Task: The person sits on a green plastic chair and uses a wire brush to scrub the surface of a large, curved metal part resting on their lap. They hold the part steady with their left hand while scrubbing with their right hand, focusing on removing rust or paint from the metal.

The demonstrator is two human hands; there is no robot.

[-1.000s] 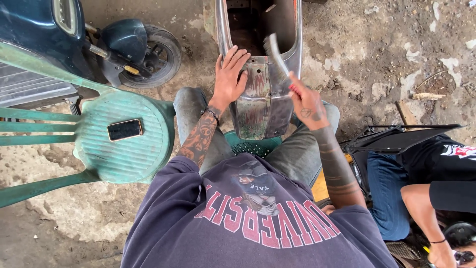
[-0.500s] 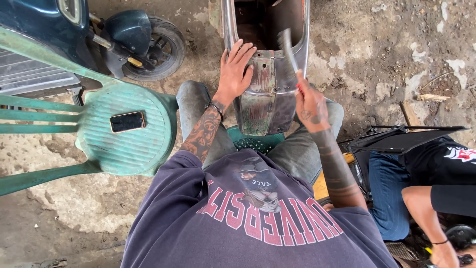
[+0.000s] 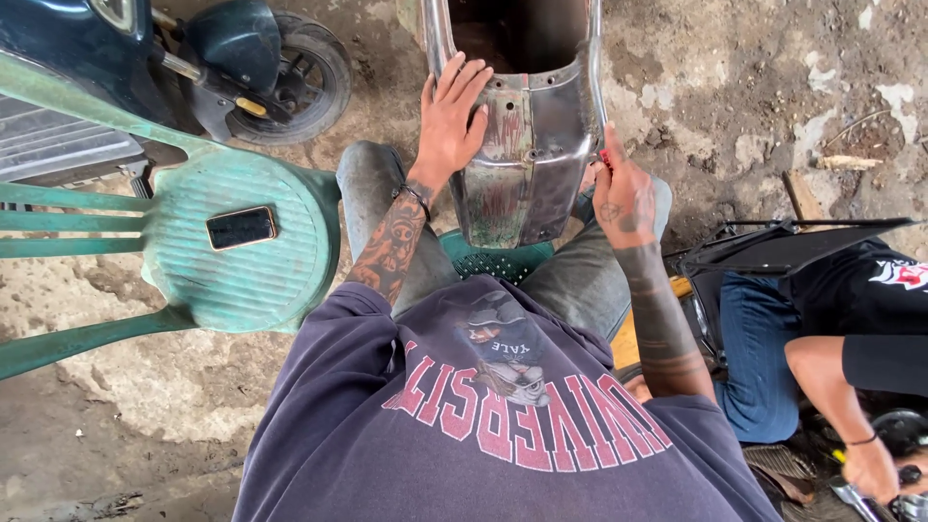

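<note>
A bare metal scooter body shell point(image 3: 527, 164), worn and rust-streaked, stands between my knees. My left hand point(image 3: 452, 116) lies flat on its upper left side with the fingers spread, holding nothing. My right hand point(image 3: 623, 193) is closed at the shell's right rim, gripping a tool point(image 3: 605, 159). Only a small red bit of that tool shows above my fingers; the rest is hidden behind the hand and the rim. Both forearms are tattooed, and a dark band circles my left wrist.
A green plastic chair point(image 3: 193, 290) stands on the left with a phone point(image 3: 242, 228) on its seat. A dark scooter's front wheel point(image 3: 295, 72) is behind it. Another person point(image 3: 802, 329) in a black shirt and jeans works low at the right. I sit on a green stool point(image 3: 498, 261).
My right hand has come down from holding the grey tool raised over the shell to the shell's right rim. My left hand stays flat on the shell.
</note>
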